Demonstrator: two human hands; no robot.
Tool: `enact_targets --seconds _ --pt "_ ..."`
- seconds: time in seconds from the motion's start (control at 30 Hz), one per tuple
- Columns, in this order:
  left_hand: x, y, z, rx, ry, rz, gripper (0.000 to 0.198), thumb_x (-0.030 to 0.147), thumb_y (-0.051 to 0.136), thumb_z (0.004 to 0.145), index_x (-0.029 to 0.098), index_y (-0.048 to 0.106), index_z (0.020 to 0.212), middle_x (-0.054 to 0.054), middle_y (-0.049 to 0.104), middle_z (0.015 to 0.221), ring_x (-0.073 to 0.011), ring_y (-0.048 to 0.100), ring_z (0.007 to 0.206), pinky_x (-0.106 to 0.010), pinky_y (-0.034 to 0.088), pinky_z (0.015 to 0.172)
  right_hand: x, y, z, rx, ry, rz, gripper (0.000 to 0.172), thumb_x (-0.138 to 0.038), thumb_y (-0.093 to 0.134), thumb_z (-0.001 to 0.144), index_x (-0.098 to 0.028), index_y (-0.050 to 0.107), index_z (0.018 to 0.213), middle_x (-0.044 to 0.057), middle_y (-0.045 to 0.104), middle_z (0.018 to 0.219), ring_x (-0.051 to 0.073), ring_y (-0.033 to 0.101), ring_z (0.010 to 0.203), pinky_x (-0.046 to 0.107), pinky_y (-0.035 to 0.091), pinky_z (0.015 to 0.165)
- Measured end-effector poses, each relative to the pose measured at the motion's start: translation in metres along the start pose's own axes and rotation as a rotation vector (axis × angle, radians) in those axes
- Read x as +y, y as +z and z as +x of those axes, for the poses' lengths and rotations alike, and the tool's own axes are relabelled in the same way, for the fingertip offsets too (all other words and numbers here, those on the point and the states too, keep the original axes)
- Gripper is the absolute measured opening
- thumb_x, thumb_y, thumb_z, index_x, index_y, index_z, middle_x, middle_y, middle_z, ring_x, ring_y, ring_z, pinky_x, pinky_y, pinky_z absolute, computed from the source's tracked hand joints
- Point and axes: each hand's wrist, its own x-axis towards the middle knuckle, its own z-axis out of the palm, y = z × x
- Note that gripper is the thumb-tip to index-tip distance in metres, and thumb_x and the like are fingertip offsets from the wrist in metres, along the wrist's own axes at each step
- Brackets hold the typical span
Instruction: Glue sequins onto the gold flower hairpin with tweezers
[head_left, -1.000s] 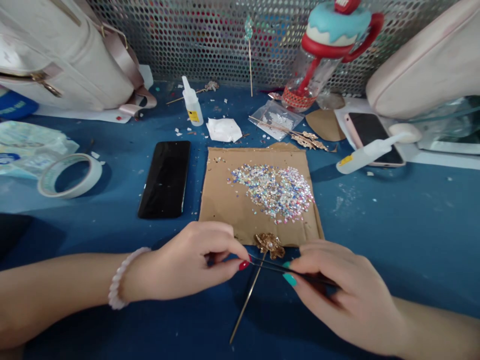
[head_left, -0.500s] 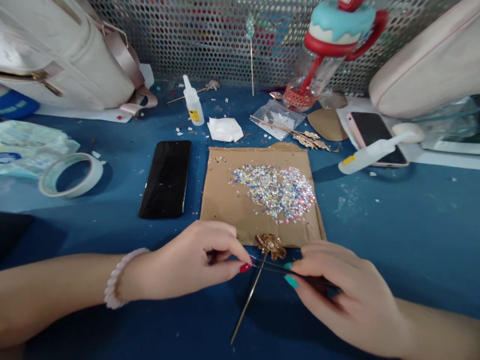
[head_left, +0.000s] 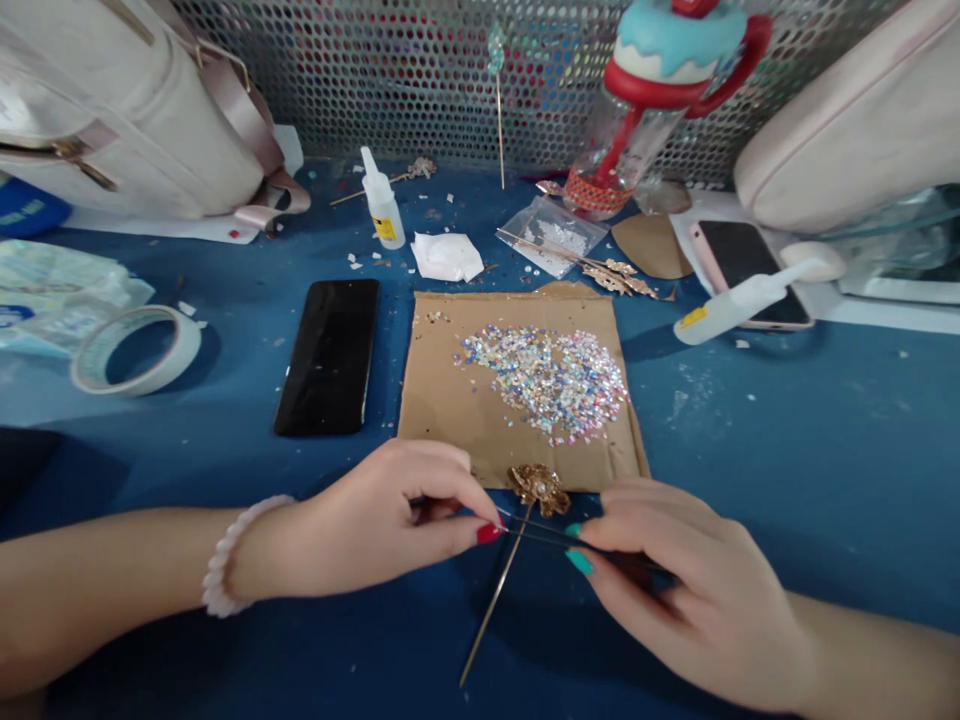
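Note:
My right hand (head_left: 690, 580) is closed on dark tweezers (head_left: 551, 538), whose tips point left. My left hand (head_left: 397, 515), with a beaded bracelet at the wrist, has thumb and index finger pinched at the tweezer tips; anything between those fingertips is too small to make out. Between my hands, a gold flower (head_left: 540, 487) with a pearly centre lies at the front edge of a cardboard sheet (head_left: 442, 410). Its thin gold stem (head_left: 491, 620) slants down toward me, passing under the tweezers. Many small shiny rhinestones (head_left: 562, 385) are spread on the cardboard.
A black phone (head_left: 328, 358) and a tape roll (head_left: 136, 350) lie left. Behind the cardboard are a glue bottle (head_left: 383, 205), white tissue (head_left: 447, 257) and a plastic bag (head_left: 553, 237). A second glue bottle (head_left: 724, 312) leans at right, and a red-handled cup (head_left: 630, 110) stands behind.
The whole view has shifted very slightly, with objects sitting a little further left. My hands keep the same pose around the tweezers, and the flower stays between them.

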Motion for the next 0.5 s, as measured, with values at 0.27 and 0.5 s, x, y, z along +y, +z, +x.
enact_targets --seconds 0.27,0.5 --pt "-0.0022 0.0002 -0.0006 0.002 0.021 0.02 0.01 0.012 0.06 0.086 0.016 0.07 0.085 0.005 0.046 0.063 -0.0034 0.045 0.054 -0.013 0.034 0.052 0.0006 0.0001 -0.0017 -0.007 0.004 0.002 0.012 -0.009 0.05 0.085 -0.019 0.051 0.08 -0.004 0.053 0.058 0.009 0.052 0.055 0.022 0.04 0.054" --pt "-0.0007 0.0001 -0.0001 0.012 0.017 0.028 0.011 0.013 0.06 0.086 0.017 0.07 0.085 0.005 0.047 0.063 -0.0039 0.045 0.054 -0.014 0.034 0.052 -0.001 0.0012 -0.001 -0.007 0.006 -0.006 0.011 -0.011 0.05 0.085 -0.02 0.051 0.079 -0.004 0.054 0.058 0.009 0.053 0.054 0.023 0.04 0.054"
